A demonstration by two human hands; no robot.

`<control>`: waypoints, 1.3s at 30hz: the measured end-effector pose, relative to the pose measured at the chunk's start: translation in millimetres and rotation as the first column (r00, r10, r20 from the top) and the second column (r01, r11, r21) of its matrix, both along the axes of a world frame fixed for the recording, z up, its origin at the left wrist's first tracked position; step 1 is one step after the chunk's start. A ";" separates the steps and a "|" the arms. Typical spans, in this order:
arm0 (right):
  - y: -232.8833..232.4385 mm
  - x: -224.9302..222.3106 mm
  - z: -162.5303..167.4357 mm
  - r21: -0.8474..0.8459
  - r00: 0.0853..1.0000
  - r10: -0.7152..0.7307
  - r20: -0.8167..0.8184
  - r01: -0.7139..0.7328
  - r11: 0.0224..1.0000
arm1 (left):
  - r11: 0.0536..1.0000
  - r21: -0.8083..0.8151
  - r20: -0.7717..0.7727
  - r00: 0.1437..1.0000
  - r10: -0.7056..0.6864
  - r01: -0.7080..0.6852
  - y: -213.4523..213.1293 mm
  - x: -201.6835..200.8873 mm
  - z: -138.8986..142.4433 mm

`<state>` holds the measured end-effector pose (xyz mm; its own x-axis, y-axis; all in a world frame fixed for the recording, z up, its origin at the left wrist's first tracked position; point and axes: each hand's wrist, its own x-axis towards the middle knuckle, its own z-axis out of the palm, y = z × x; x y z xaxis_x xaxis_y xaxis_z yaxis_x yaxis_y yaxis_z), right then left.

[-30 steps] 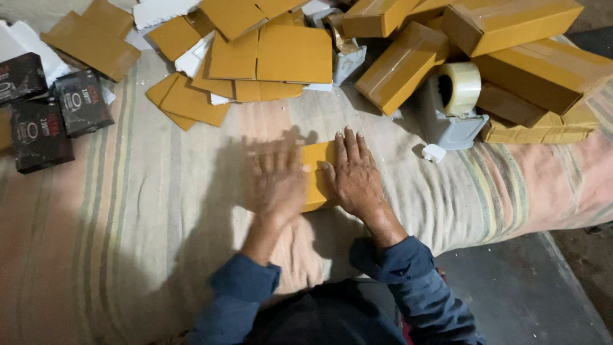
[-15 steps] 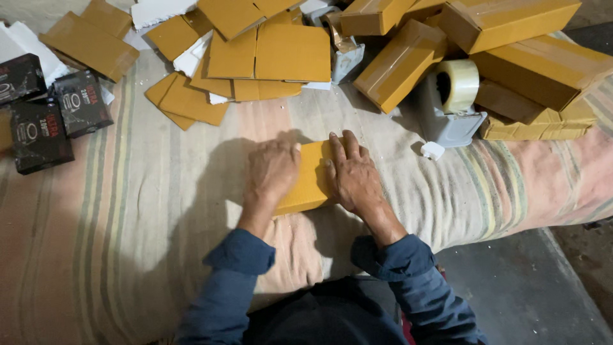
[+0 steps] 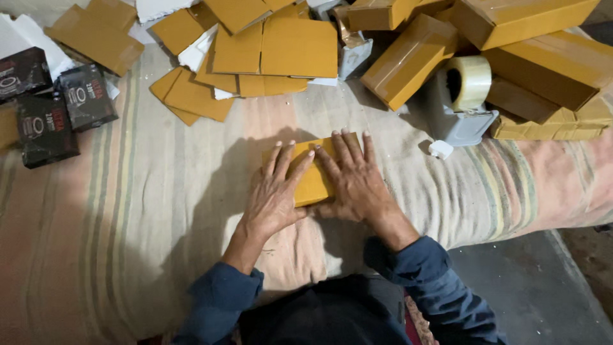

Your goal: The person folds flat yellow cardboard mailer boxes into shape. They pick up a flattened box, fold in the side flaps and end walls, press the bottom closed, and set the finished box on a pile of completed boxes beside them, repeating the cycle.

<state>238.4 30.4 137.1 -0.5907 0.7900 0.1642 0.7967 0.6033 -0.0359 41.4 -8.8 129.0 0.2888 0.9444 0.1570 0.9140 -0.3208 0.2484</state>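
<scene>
Two hands flat on one piece here: the left hand [image 3: 276, 195] and right hand [image 3: 353, 179] both press down on a small flat mustard-yellow cardboard blank [image 3: 311, 179], which lies on the striped, faded cloth-covered bed [image 3: 128, 243] right in front of the person. Neither grip is closed around anything; fingers are spread wide and laid flat, palms down, so it's pressing rather than holding. The fingertips of both hands almost meet over the middle of the card.

What could go wrong, as I see it:

- The bedding is soft and wrinkled, so pressing on it gives no firm backing. My guess is a fold could come out crooked or the card could buckle instead of creasing cleanly.
- The cloth can slide under the palms. If one hand pushes harder, the blank could twist out of line.
- Most of the card is hidden under the hands, so I can't tell how its edges line up. A misaligned flap would go unnoticed.

Up beyond the fingertips is a loose heap of flat yellow cardboard sheets [image 3: 274, 51], and further out past the right hand sit the grey tape dispenser with its clear tape roll [image 3: 465, 102] and the stacked, taped brown boxes [image 3: 530, 45]. Far off past the left hand lie the black printed packets [image 3: 48, 108]. That box stack looks tippy; a bump on the mattress could bring it down.
</scene>
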 end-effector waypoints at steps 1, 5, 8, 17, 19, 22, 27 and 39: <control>-0.7 -3.5 -0.5 -0.023 0.997 -0.007 0.081 0.009 1.000 | 0.999 -0.036 0.000 1.000 0.013 -0.013 -0.2 1.8 1.4; -0.7 -0.1 -8.3 0.064 0.998 0.028 0.061 -0.032 0.997 | 1.000 -0.029 0.039 0.999 -0.010 0.011 0.1 -0.5 -2.4; 6.4 24.2 -13.5 0.045 0.998 0.063 -0.022 -0.062 0.997 | 0.996 0.037 0.143 0.986 -0.086 0.081 1.3 -13.8 -16.0; 34.2 31.8 -31.7 -0.187 0.831 -0.253 -0.496 0.183 0.965 | 0.980 -0.010 0.536 0.826 0.173 -0.199 31.8 -29.6 -80.2; 44.1 24.8 -35.8 -0.212 0.776 -0.350 -0.524 0.279 0.936 | 0.972 -0.058 0.710 0.675 0.201 -0.228 42.9 -31.8 -86.2; 46.5 23.6 -39.5 -0.460 0.500 -0.472 -0.726 0.157 0.874 | 0.901 -0.393 0.812 0.392 0.433 -0.181 43.4 -38.3 -90.3; 20.5 29.9 -31.1 -0.796 0.288 -0.742 -0.605 -0.189 0.576 | 0.866 -0.499 0.819 0.342 0.461 0.029 21.3 -41.5 -88.3; 2.1 86.2 -67.1 -0.211 0.633 0.081 -0.770 -0.373 0.903 | 0.889 0.457 0.451 0.857 -0.248 0.017 -45.0 -48.3 -84.7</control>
